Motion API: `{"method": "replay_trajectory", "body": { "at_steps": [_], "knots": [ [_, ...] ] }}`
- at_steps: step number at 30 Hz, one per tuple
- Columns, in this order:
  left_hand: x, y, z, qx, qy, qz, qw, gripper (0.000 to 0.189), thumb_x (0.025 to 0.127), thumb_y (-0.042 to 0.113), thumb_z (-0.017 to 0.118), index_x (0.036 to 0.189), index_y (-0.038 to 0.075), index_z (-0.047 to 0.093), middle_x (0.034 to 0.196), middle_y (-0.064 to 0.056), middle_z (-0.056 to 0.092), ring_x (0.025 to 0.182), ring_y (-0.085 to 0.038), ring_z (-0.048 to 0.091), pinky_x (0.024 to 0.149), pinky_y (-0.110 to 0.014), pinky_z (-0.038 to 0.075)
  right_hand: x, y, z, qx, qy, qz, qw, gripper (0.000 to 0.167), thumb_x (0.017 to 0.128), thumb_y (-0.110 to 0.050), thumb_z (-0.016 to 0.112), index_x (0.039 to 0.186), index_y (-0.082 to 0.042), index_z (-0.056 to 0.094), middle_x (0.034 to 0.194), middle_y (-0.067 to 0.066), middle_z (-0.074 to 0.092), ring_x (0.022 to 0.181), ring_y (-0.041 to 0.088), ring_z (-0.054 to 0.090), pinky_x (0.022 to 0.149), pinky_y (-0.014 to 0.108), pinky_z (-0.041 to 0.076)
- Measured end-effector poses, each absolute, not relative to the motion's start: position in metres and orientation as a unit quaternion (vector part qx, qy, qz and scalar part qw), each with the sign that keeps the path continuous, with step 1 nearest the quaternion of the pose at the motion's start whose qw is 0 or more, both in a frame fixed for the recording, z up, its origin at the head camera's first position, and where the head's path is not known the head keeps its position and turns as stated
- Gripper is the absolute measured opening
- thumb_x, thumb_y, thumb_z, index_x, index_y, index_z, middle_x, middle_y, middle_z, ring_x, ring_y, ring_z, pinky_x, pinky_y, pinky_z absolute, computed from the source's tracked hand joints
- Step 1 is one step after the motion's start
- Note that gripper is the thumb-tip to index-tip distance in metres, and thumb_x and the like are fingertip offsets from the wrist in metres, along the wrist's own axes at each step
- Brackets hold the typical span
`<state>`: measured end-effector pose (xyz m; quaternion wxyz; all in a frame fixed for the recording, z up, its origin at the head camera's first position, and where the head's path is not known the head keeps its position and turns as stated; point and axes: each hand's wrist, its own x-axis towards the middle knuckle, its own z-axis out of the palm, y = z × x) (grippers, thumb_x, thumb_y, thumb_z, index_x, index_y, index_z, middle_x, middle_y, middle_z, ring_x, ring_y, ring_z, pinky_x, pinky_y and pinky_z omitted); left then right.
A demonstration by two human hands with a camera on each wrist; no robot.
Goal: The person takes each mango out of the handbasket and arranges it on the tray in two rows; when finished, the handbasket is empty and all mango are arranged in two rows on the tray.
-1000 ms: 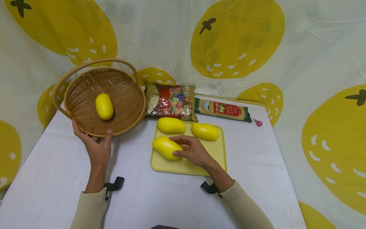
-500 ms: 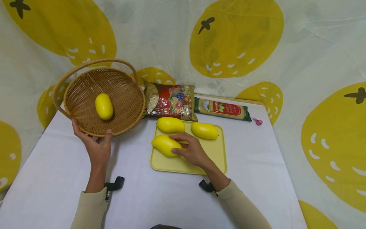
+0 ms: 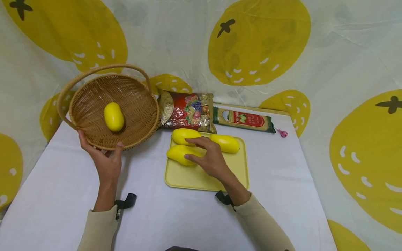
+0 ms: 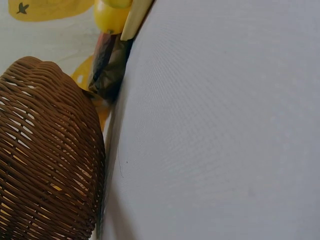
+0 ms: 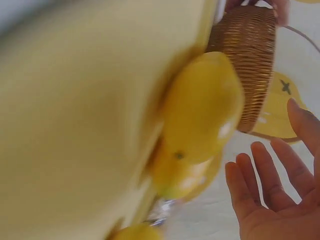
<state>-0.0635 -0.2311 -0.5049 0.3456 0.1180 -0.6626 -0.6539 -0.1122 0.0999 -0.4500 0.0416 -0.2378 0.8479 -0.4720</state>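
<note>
At left, your left hand point(image 3: 106, 165) pinches the tilted basket point(image 3: 138, 113); a slackened hold could spill the mango inside point(image 3: 114, 116). On the tray point(image 3: 201, 179), the front mango point(image 3: 178, 155) could roll if brushed by your right hand point(image 3: 212, 158), fingers spread, holding nothing.

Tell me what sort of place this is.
Probably a staged tabletop booth: white cloth-like sheeting printed with big yellow fruit hangs behind a white cloth-covered table, which bears a pale yellow rectangular tray.
</note>
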Motion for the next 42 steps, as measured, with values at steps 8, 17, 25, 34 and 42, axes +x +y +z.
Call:
{"method": "replay_trajectory", "body": {
  "at_steps": [8,17,25,34,42],
  "knots": [
    [-0.063,-0.231,-0.506,0.119,-0.666,-0.652,0.344,0.114,0.09,0.008,0.08,0.171,0.024,0.002,0.177,0.004,0.009,0.157,-0.034,0.031,0.115,-0.048,0.047,-0.12,0.059,-0.428,-0.292,0.816,-0.498,-0.006,0.052,0.089,-0.023,0.087,0.139,-0.018,0.072,0.134,-0.002,0.074,0.126,0.02,0.065,0.107,0.038,0.055],
    [-0.064,-0.231,-0.505,0.115,-0.665,-0.649,0.351,0.112,0.09,0.007,0.079,0.171,0.021,0.002,0.177,0.004,0.007,0.158,-0.032,0.028,0.118,-0.046,0.044,-0.123,0.009,-0.411,-0.313,0.779,-0.543,-0.011,0.06,0.089,-0.022,0.088,0.144,-0.016,0.067,0.138,0.001,0.071,0.129,0.011,0.062,0.11,0.034,0.053],
    [-0.063,-0.229,-0.504,0.108,-0.653,-0.661,0.355,0.114,0.089,0.007,0.081,0.171,0.018,0.001,0.177,-0.001,0.007,0.158,-0.035,0.029,0.118,-0.043,0.047,-0.127,-0.034,-0.408,-0.297,0.767,-0.569,-0.003,0.066,0.09,-0.025,0.087,0.15,-0.017,0.06,0.149,0.0,0.064,0.137,0.008,0.059,0.109,0.027,0.052],
    [-0.064,-0.23,-0.503,0.107,-0.647,-0.669,0.351,0.114,0.088,0.007,0.08,0.17,0.021,0.003,0.176,0.001,0.01,0.157,-0.036,0.03,0.117,-0.046,0.048,-0.139,-0.079,-0.41,-0.273,0.785,-0.556,0.008,0.07,0.089,-0.028,0.088,0.152,-0.02,0.058,0.151,0.0,0.061,0.138,0.013,0.058,0.109,0.017,0.047],
    [-0.063,-0.23,-0.504,0.12,-0.665,-0.649,0.349,0.112,0.088,0.008,0.079,0.17,0.023,0.004,0.176,0.004,0.01,0.157,-0.033,0.031,0.118,-0.047,0.047,-0.159,-0.113,-0.412,-0.247,0.823,-0.511,0.002,0.069,0.088,-0.034,0.089,0.15,-0.026,0.06,0.149,-0.006,0.063,0.131,0.011,0.061,0.1,0.015,0.049]
  ]
}}
